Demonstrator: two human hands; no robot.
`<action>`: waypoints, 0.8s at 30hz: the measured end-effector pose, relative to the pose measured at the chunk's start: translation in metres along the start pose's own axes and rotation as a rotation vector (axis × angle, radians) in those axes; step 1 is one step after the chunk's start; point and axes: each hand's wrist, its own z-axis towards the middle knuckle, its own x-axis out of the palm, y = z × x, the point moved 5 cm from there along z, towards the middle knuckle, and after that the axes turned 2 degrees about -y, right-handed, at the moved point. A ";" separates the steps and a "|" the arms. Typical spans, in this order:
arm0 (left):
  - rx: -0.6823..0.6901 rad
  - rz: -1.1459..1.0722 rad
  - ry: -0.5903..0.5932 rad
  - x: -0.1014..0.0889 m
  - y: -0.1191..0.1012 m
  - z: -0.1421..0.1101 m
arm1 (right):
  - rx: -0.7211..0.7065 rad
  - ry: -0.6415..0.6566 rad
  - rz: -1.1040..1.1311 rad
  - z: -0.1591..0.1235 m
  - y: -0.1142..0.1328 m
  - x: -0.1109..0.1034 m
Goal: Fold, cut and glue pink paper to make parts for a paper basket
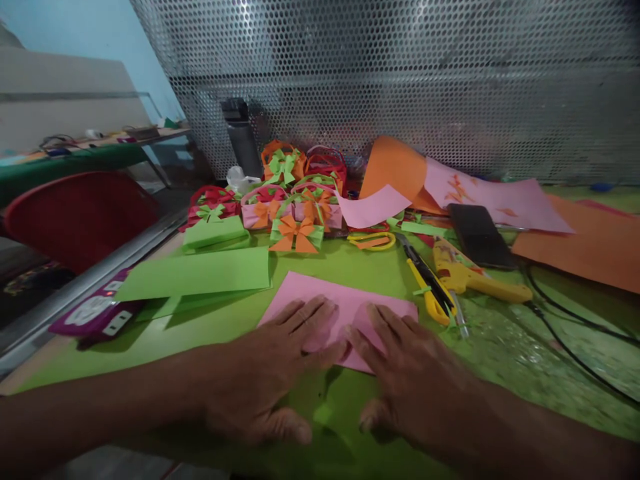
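Observation:
A pink sheet of paper (345, 293) lies on the green table in front of me, seemingly folded along its near edge. My left hand (275, 367) rests flat on its left part with fingers stretched out. On the right part, my right hand (400, 360) is spread with the palm down. Both thumbs point inward below the paper's near edge. Just right of the paper is a yellow and black box cutter (427, 283). Left of it, a folded light green sheet (200, 273) leans over a purple power strip (97, 310).
Several small paper baskets with bows (297, 230) stand behind the pink paper. To the right are yellow scissors (373, 240), a yellow glue gun (475, 277) with its cord, and a black phone (480, 235). A dark bottle (243, 140) stands by the perforated metal panel (400, 80).

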 end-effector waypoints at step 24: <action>-0.076 0.026 -0.050 0.006 0.013 -0.029 | -0.145 -0.019 0.019 -0.009 0.001 0.000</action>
